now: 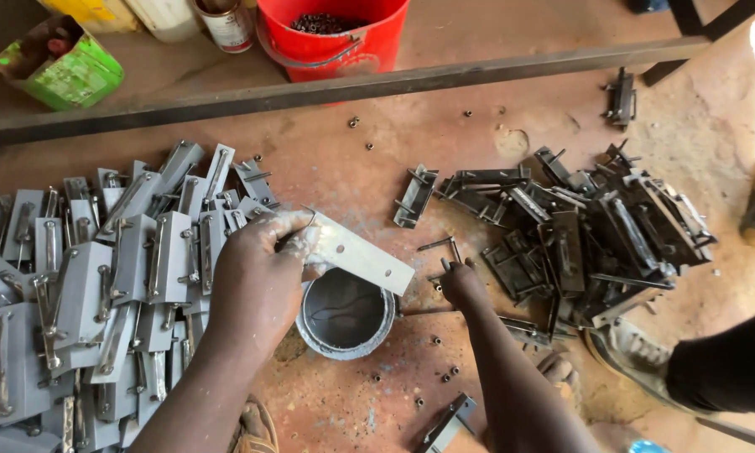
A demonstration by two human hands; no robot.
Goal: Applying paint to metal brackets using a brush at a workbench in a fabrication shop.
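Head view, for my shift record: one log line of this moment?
left hand: holds grey plate over paint tin | right hand: at dark latch pile

Before you, the reddish dirt floor (445, 143) carries a heap of silver-painted latches (101, 285) on your left, a dark unpainted pile (587, 235) on your right, a paint tin (346, 315) between them, scattered small nuts (445, 377), and a red bucket (331, 33) beyond a long steel bar (310, 92).

Silver-painted flat plate (362, 254), tilted over tin (345, 313)

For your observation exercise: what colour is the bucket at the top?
Red, seen in the head view: the bucket behind the long metal bar.
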